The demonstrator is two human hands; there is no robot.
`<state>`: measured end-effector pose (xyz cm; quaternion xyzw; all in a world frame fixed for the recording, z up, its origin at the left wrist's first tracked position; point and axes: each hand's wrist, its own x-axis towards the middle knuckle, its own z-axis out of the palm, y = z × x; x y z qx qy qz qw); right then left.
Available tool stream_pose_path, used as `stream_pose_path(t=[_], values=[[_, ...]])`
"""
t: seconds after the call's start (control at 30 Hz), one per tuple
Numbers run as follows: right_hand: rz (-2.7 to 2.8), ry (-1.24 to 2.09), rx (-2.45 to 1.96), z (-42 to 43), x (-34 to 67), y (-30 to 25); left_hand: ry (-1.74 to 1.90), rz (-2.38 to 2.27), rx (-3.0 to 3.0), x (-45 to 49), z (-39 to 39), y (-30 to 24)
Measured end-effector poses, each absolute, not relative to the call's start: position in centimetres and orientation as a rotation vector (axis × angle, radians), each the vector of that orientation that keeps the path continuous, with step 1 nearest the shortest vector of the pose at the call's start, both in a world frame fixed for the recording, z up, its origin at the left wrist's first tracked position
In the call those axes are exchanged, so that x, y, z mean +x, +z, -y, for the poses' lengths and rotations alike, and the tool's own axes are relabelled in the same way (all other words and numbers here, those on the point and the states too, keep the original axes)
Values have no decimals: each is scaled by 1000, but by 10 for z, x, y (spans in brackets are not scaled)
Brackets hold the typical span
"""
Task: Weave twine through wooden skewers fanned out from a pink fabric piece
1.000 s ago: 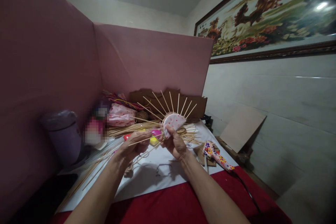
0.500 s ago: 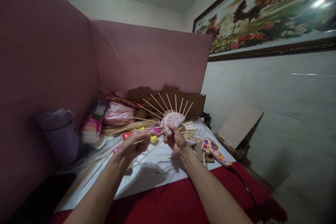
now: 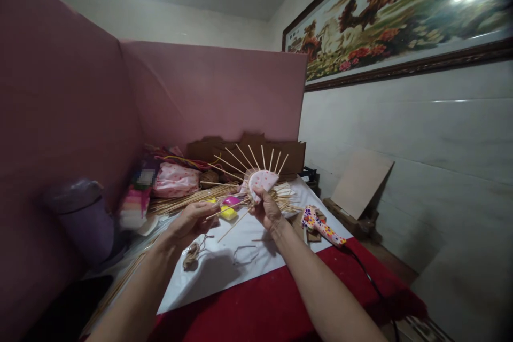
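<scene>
My right hand (image 3: 267, 214) grips a half-round piece covered in pale pink spotted cloth (image 3: 262, 180), thumb on its front. Thin wooden sticks (image 3: 243, 156) fan out from its edge like rays, upward and to the left. My left hand (image 3: 196, 218) is closed at the outer end of one low wooden stick (image 3: 232, 208), fingertips pinched together beside it. Another stick (image 3: 233, 227) slants down toward the table below the cloth piece. Part of the half-round piece is hidden behind my right fingers.
A flower-patterned glue gun (image 3: 320, 224) with a black cord lies at the right. Tangled twine (image 3: 192, 256) lies front left. Behind are loose sticks (image 3: 188, 197), yellow packets (image 3: 228, 214), a spotted cloth bundle (image 3: 176, 179) and cardboard (image 3: 284, 155). A purple bin (image 3: 86, 219) stands left.
My left hand has shifted slightly left and its fingers have drawn toward the stick's end. The right hand still holds the cloth piece. The whole view has turned a little.
</scene>
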<state>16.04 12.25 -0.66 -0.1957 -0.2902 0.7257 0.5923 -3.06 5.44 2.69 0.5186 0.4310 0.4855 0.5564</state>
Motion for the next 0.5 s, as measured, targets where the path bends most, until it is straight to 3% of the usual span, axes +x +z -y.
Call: stream_pose_path(t=[0.2,0.5], values=[[768,1558,-485,-129,164,-12,1145,-1271,1315,-44,-48,40],[874,1618,-462,-121,162,-9,1554,-1460,1715,-52,-59,45]])
